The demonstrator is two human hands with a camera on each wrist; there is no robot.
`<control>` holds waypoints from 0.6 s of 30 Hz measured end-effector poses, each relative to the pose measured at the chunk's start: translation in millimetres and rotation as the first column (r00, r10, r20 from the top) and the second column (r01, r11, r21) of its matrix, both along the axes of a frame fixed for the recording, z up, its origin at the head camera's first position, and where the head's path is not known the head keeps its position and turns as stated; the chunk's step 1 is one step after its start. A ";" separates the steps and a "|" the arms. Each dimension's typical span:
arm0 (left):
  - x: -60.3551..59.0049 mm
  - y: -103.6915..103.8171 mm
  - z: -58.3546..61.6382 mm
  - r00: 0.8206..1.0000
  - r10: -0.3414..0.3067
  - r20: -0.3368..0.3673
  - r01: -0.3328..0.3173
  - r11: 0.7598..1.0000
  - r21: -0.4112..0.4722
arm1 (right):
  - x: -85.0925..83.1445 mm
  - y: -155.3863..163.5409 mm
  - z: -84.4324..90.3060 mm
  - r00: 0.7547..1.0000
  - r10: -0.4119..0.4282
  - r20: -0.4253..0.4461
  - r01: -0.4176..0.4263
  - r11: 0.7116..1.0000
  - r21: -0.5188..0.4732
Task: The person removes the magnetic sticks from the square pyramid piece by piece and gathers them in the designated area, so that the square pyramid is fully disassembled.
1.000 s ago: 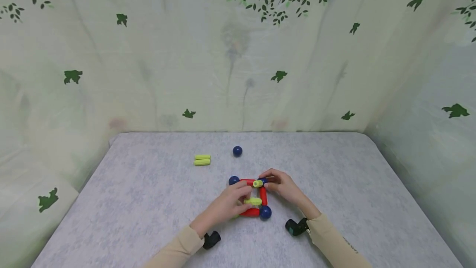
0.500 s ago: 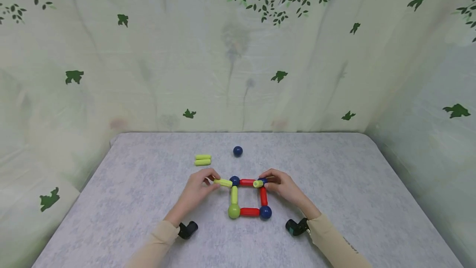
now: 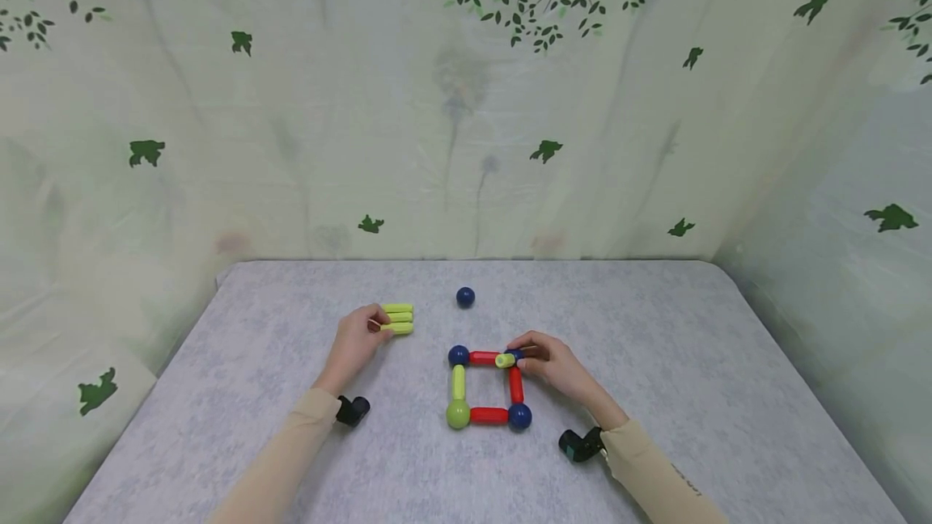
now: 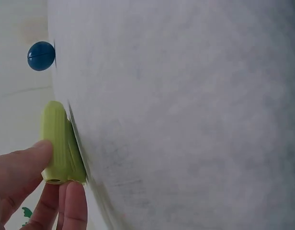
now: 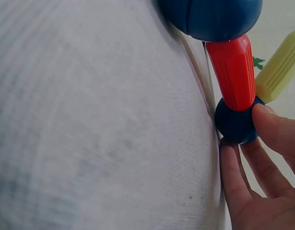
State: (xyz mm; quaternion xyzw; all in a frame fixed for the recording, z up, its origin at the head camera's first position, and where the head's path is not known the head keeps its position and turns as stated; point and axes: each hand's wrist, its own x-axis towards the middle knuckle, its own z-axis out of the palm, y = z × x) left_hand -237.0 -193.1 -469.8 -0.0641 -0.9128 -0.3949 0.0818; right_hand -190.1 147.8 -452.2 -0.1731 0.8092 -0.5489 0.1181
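Yellow-green rod [image 3: 400, 329], centre-left — likely light, rigid; grip ribbed sides — left fingers [image 4: 75, 207] pinch it, right fingers [image 5: 235, 178] hold blue ball [image 5: 234, 122].

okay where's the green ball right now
In the head view, the green ball sits low, just left of centre, meeting the near end of a green stick and the left end of a red stick.
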 end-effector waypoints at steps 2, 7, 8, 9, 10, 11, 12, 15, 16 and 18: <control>-4.2 -0.2 -1.9 1.000 0.010 0.022 -0.010 1.000 -0.021 | -0.2 -0.1 -0.3 1.000 0.001 0.000 -0.001 1.000 0.001; -10.9 1.4 -3.6 0.999 0.025 0.040 -0.023 0.998 -0.056 | -0.5 0.3 -0.9 1.000 0.000 0.004 0.000 1.000 0.001; -11.6 1.6 -3.6 0.999 0.027 0.041 -0.024 0.998 -0.062 | -0.7 0.4 -1.1 1.000 -0.001 0.003 0.001 1.000 0.002; -12.1 1.8 -3.3 0.998 0.031 0.045 -0.028 0.997 -0.065 | -0.9 0.5 -1.3 1.000 -0.002 0.002 0.002 1.000 0.004; -12.3 2.1 -2.5 0.998 0.032 0.045 -0.028 0.997 -0.069 | -1.0 0.5 -1.3 1.000 -0.003 0.002 0.003 1.000 0.004; -12.3 2.2 -1.9 0.999 0.032 0.044 -0.029 0.997 -0.075 | -1.2 0.4 -1.3 1.000 -0.003 0.000 0.003 1.000 0.005; -11.9 2.3 -1.1 0.999 0.029 0.040 -0.026 0.996 -0.080 | -1.3 0.4 -1.4 1.000 -0.002 0.000 0.002 1.000 0.005; -9.4 5.6 2.1 1.000 0.001 0.002 -0.001 0.996 -0.086 | -1.6 0.3 -1.6 1.000 -0.002 0.002 0.002 1.000 0.006; -7.6 8.4 4.0 1.000 -0.021 -0.015 0.020 0.997 -0.074 | -1.7 0.3 -1.6 1.000 -0.002 0.004 0.002 1.000 0.007; -3.7 16.8 7.3 0.994 -0.094 -0.059 0.091 0.995 -0.047 | -1.8 0.4 -1.7 1.000 -0.003 0.010 0.003 1.000 0.007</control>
